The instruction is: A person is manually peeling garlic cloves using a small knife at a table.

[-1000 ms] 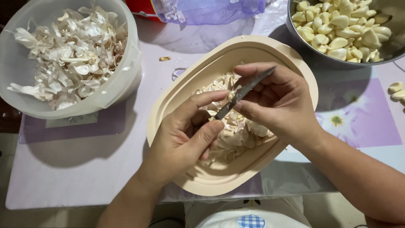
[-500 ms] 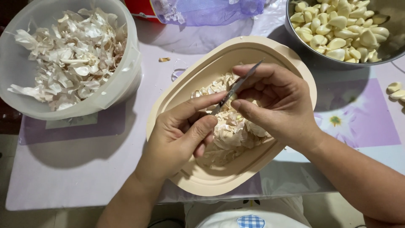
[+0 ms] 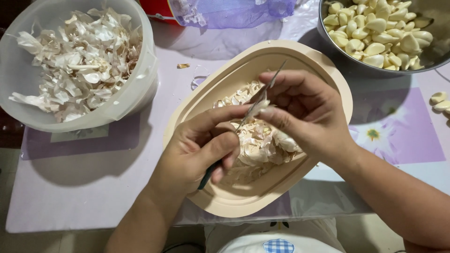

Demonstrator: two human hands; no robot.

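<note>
Over the beige oval tray (image 3: 323, 70) of garlic skins (image 3: 255, 150), the left hand (image 3: 197, 150) grips a small knife (image 3: 248, 115) while the right hand (image 3: 304, 112) pinches a garlic clove (image 3: 262, 107) at its blade.

the left hand (image 3: 201, 150) covers most of the knife (image 3: 255, 105) handle, so only a dark tip shows below the palm. the right hand (image 3: 304, 117) hides whatever its fingertips pinch against the blade. the metal bowl (image 3: 335, 40) of peeled cloves, the purple mesh bag (image 3: 234, 11) and the plastic tub (image 3: 136, 93) are cut off by the frame's edges. both forearms run out at the bottom.
</note>
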